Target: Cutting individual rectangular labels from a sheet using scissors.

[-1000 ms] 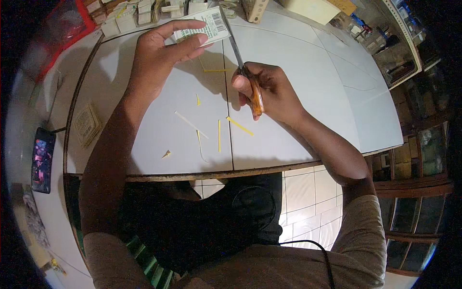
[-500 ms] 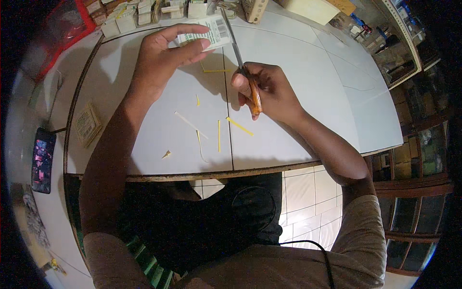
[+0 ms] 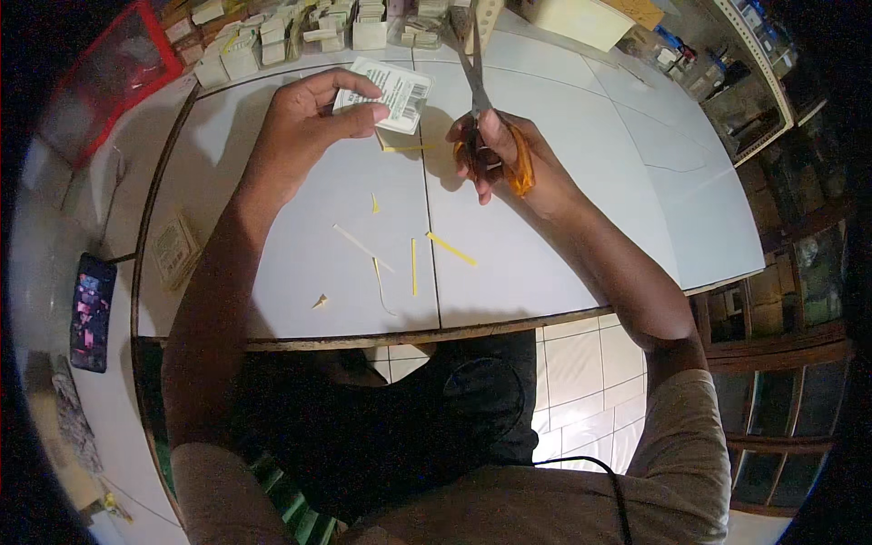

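Observation:
My left hand pinches a stack of small white printed cards with green lettering and barcodes, thumb on the near face. To its right, my right hand has its fingers in the orange handles of a pair of scissors. The scissor blades point away from me, spread apart, and stand clear of the cards. Below the hands lie thin yellow paper strips, a pale strip and a small curled scrap on the white table.
At the left edge of the table lies a bundle of cards, partly behind my left forearm. Stacks of cards line the back. A phone rests at the far left, and a red-framed box stands behind it.
The scissors have moved right, away from the cards, and their blades have opened. My left hand has tilted the cards and brought them slightly lower.

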Available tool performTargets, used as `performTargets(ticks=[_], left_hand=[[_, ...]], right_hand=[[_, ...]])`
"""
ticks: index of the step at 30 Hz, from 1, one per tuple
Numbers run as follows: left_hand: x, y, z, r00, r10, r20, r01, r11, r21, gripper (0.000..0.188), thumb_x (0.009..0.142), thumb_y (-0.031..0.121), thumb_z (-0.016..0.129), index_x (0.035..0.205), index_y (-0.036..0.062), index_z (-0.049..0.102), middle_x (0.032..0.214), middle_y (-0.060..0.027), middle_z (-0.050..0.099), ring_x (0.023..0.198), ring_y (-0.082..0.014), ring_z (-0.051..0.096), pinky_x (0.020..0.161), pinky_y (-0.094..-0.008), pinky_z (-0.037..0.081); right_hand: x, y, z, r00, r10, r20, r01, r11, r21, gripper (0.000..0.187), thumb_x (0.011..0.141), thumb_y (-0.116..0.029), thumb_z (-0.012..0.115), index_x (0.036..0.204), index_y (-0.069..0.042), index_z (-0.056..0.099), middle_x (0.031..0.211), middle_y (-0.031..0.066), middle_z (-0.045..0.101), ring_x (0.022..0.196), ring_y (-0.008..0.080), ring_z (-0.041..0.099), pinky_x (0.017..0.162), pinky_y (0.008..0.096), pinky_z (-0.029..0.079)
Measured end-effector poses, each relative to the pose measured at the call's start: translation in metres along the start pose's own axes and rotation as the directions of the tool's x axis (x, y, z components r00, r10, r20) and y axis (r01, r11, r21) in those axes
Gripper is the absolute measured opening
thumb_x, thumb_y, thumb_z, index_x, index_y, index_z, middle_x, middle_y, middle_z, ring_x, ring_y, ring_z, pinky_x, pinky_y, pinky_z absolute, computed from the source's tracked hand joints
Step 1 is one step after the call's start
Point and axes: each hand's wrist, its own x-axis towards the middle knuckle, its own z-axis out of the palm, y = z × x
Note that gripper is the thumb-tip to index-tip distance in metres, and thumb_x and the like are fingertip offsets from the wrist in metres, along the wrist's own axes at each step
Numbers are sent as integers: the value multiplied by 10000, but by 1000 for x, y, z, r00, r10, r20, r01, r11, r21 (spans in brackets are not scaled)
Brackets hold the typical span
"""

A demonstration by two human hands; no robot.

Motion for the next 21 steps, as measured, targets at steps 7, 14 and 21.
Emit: performTargets(ticks=[7, 14, 21], left_hand=[[-5, 3, -7, 1000, 15, 3, -15, 1000, -7, 308, 844, 174, 673, 1111, 29, 619, 955, -35, 639, 829, -98, 579, 756, -250, 476], [17, -6, 14, 983, 181, 21, -178, 979, -101, 275, 807, 76, 697, 1067, 59, 608, 884, -89, 672, 785, -100, 591, 664, -244, 461], [5, -3, -6, 998, 68, 7, -66, 985, -160, 262, 866, 58, 649, 1100, 33, 534, 966, -100, 655, 913, -118, 613, 819, -249, 486]], right_hand=[[2, 8, -2, 994, 16, 106, -13, 1000, -26, 700, 827, -668, 561, 992, 12, 579, 702, 44, 571, 524, 74, 530, 483, 207, 446], [-14, 11, -18, 992, -100, -82, 101, 995, 7, 645, 832, -618, 604, 1005, 3, 581, 686, 34, 572, 526, 75, 512, 444, 213, 401], [-1, 3, -5, 994, -101, 43, 101, 995, 20, 563, 877, -542, 602, 972, 12, 592, 682, 52, 580, 521, 74, 505, 465, 207, 408]])
